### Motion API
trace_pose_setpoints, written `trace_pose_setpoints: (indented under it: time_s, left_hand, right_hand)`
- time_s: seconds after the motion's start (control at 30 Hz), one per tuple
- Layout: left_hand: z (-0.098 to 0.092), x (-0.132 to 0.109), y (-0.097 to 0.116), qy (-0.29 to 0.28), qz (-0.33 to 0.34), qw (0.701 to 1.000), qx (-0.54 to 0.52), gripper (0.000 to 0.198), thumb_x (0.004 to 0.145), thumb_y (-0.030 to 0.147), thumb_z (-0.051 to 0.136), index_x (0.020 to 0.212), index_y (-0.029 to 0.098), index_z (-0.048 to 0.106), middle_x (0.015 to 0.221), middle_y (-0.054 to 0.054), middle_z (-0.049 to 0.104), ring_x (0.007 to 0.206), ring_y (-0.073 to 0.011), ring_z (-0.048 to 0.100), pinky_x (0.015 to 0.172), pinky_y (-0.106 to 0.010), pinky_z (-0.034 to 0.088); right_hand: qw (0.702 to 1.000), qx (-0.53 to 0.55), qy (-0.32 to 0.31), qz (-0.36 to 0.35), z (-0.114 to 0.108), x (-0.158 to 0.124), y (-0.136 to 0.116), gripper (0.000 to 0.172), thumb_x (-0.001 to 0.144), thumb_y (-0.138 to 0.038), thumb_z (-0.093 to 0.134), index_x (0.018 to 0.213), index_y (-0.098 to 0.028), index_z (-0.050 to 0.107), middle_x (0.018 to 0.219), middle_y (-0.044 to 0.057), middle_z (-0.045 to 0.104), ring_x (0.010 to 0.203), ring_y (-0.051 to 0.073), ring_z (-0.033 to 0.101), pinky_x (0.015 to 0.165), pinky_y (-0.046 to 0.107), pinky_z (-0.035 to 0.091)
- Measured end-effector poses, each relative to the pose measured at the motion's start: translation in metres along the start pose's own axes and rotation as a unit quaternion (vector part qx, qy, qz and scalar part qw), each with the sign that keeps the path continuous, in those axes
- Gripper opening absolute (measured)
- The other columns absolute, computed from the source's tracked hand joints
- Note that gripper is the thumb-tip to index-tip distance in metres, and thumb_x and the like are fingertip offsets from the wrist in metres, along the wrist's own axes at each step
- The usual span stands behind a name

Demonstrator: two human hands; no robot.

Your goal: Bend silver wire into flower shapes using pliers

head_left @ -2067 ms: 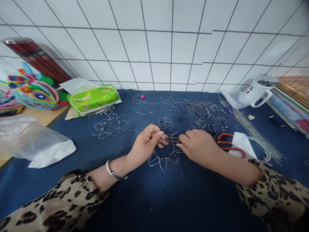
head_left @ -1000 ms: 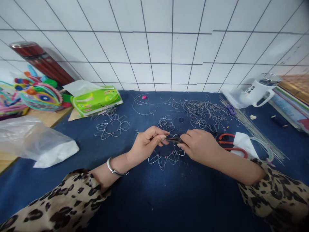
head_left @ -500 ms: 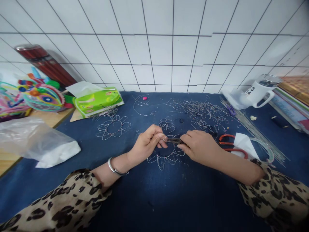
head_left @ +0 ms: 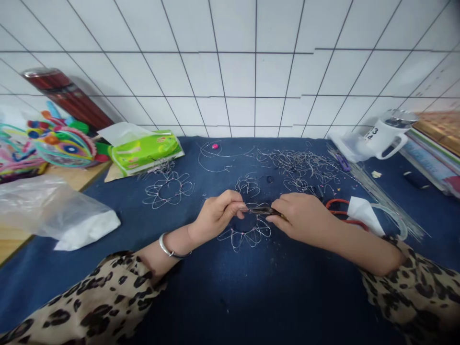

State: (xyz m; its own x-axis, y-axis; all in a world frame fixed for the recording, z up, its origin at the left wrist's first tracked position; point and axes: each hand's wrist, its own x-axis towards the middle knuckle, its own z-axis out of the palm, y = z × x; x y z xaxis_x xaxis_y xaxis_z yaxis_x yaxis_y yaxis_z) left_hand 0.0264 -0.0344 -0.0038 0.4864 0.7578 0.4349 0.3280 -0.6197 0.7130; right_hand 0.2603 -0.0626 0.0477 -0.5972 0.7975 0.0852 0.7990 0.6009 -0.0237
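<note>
Centrally, the left hand (head_left: 214,214) pinches a wire (head_left: 246,209) between closed fingertips (head_left: 235,207), right at the tips of the pliers (head_left: 261,211), which the right hand (head_left: 301,214) grips with curled fingers. Just below, mid-frame, lies the beaded ring (head_left: 243,234), partly covered.

Left hand (head_left: 218,211) pinched at tip of pliers (head_left: 261,211) — right hand (head_left: 300,213) wrapped round their handles — forearms (head_left: 362,244) slanting inward.

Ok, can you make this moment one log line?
left hand: pinching thin wire | right hand: holding pliers, tips at wire | under hands: beaded wire flower, partly hidden | nearby: second wire flower
</note>
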Motion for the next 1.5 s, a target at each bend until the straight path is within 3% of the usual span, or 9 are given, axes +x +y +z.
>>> trace_pose_setpoints:
  time_s: [0.3, 0.47, 0.67, 1.23, 1.37, 1.5]
  left_hand:
    - [-0.002, 0.0, -0.005, -0.008, 0.07, 0.996, 0.052, 0.01, 0.089, 0.014, 0.049, 0.096, 0.016, 0.056, 0.071, 0.0, 0.066, 0.064, -0.0074, 0.061, 0.061, -0.02, 0.049]
    - [-0.001, 0.0, -0.001, -0.014, 0.067, 0.997, 0.043, 0.012, 0.089, 0.013, 0.049, 0.098, 0.016, 0.057, 0.073, 0.0, 0.066, 0.065, -0.0078, 0.062, 0.062, -0.02, 0.05]
    - [-0.002, 0.005, 0.003, -0.006, 0.136, 0.99, 0.03, 0.011, 0.089, 0.014, 0.047, 0.087, 0.016, 0.058, 0.083, -0.006, 0.065, 0.095, -0.016, 0.06, 0.079, -0.031, 0.05]
    - [-0.004, 0.005, 0.001, -0.02, 0.164, 0.986, 0.036, 0.011, 0.089, 0.017, 0.049, 0.089, 0.016, 0.06, 0.101, -0.008, 0.062, 0.096, -0.0158, 0.058, 0.081, -0.032, 0.05]
    - [-0.003, 0.005, 0.003, -0.02, 0.125, 0.992, 0.0, 0.011, 0.088, 0.014, 0.049, 0.084, 0.016, 0.059, 0.081, -0.005, 0.064, 0.096, -0.0168, 0.06, 0.08, -0.031, 0.051]
    - [-0.002, 0.005, 0.009, -0.042, -0.04, 0.989, -0.133, 0.008, 0.088, 0.018, 0.051, 0.096, 0.015, 0.052, 0.087, -0.006, 0.065, 0.07, -0.0108, 0.063, 0.063, -0.025, 0.053]
  right_hand:
    - [0.994, -0.089, 0.063, -0.025, -0.008, -0.005, -0.007, 0.022, 0.088, -0.035, 0.044, 0.08, -0.018, 0.055, 0.075, 0.005, 0.057, 0.071, 0.019, 0.048, 0.065, 0.032, 0.029]
    - [0.992, -0.102, 0.062, -0.035, -0.009, -0.006, -0.008, 0.021, 0.088, -0.034, 0.045, 0.079, -0.018, 0.054, 0.075, 0.005, 0.056, 0.07, 0.02, 0.047, 0.063, 0.032, 0.026]
    - [0.992, -0.106, 0.057, -0.031, -0.006, -0.006, -0.009, 0.021, 0.089, -0.033, 0.044, 0.08, -0.018, 0.055, 0.075, 0.006, 0.056, 0.071, 0.02, 0.047, 0.063, 0.032, 0.025]
    - [0.997, -0.051, 0.053, -0.039, -0.001, -0.005, -0.004, 0.025, 0.09, -0.038, 0.042, 0.079, -0.019, 0.056, 0.072, 0.002, 0.058, 0.066, 0.017, 0.05, 0.059, 0.03, 0.027]
    - [0.998, -0.036, 0.046, -0.033, 0.0, -0.005, -0.004, 0.027, 0.09, -0.039, 0.042, 0.08, -0.019, 0.057, 0.072, 0.002, 0.06, 0.065, 0.016, 0.052, 0.057, 0.029, 0.026]
    - [0.999, -0.002, 0.032, -0.003, 0.0, -0.002, -0.002, 0.027, 0.089, -0.039, 0.043, 0.08, -0.018, 0.059, 0.072, 0.001, 0.062, 0.065, 0.013, 0.053, 0.055, 0.026, 0.026]
